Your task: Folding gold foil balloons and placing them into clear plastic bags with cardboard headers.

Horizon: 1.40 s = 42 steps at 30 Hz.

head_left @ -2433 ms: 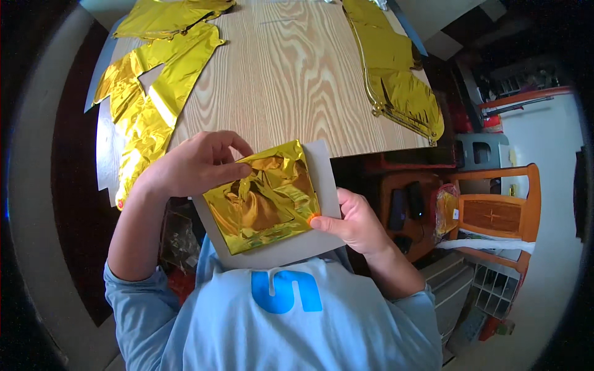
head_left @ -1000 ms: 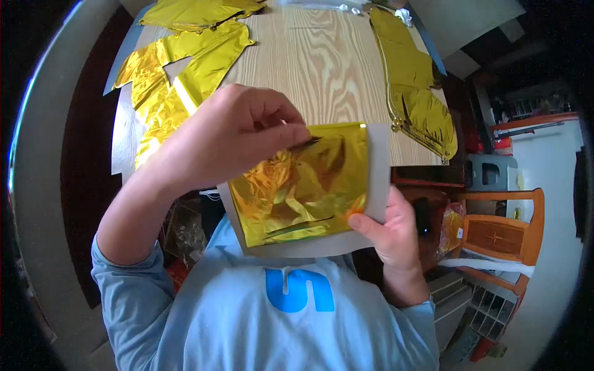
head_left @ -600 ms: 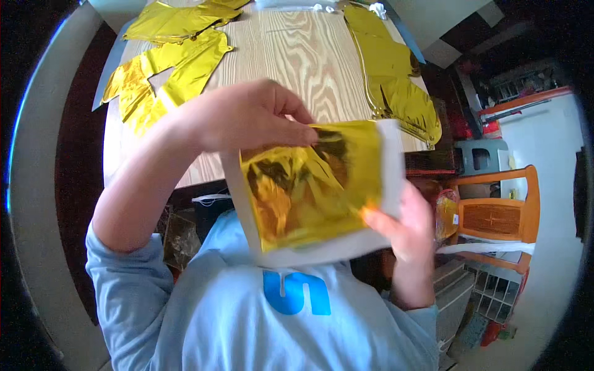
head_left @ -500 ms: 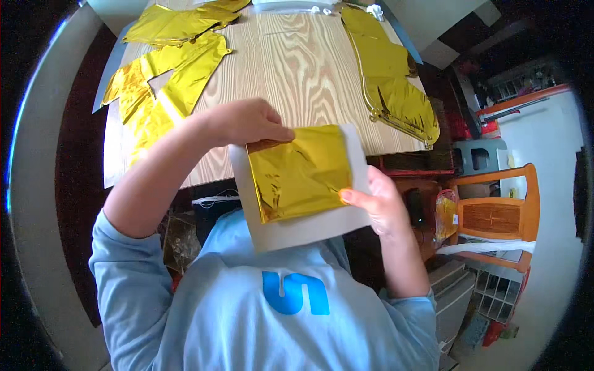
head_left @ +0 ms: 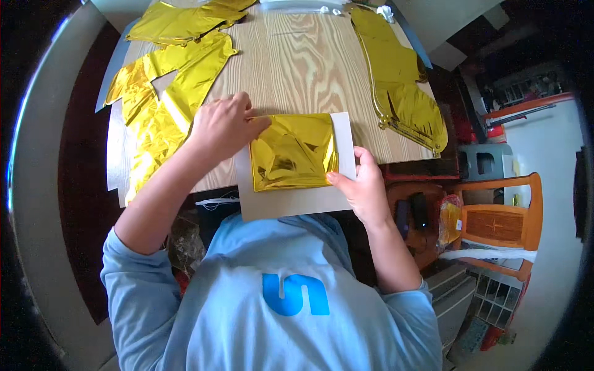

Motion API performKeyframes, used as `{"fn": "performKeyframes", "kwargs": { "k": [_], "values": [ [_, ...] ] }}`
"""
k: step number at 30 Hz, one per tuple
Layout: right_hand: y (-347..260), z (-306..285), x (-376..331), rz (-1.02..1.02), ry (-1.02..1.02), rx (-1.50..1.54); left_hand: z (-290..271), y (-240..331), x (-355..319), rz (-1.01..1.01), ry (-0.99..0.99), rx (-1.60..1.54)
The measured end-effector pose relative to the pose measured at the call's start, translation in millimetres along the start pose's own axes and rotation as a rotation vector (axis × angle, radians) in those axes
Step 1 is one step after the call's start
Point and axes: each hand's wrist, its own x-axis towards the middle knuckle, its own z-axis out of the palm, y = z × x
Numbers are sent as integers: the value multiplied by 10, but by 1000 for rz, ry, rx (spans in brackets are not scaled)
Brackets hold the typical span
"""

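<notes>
A folded flat gold foil balloon (head_left: 291, 154) lies on a pale card (head_left: 284, 203), tilted in front of me at the table's near edge. My right hand (head_left: 362, 188) grips the card's right side, thumb on top at the foil's lower right corner and fingers behind. At the foil's upper left corner is my left hand (head_left: 224, 127), its fingers curled and one digit against the foil's edge. What lies beneath that digit is hidden.
More gold foil balloons lie flat on the wood-grain table (head_left: 297, 74): one at the left (head_left: 167, 93), another at the far left (head_left: 185, 23) and one at the right (head_left: 396, 74). A wooden chair (head_left: 495, 222) stands to the right, with a grey stool (head_left: 486, 162) behind.
The card and foil have moved up, away from my body, and sit straighter. My left hand has slid left to the foil's corner. My right hand still holds the card.
</notes>
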Motion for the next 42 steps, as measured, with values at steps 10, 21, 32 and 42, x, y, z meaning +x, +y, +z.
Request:
{"fn": "performKeyframes", "kwargs": {
  "k": [10, 21, 32, 42],
  "values": [
    [-377, 69, 13, 43, 24, -295, 545, 109, -221, 589, 188, 3],
    [-455, 86, -176, -579, 204, -1045, 592, 35, -214, 563, 174, 22],
    [-176, 336, -311, -862, -174, -908, 535, -41, -250, 602, 168, -37],
    [-223, 272, -329, -921, -290, -794, 494, -111, -249, 613, 123, -160]
  ]
}}
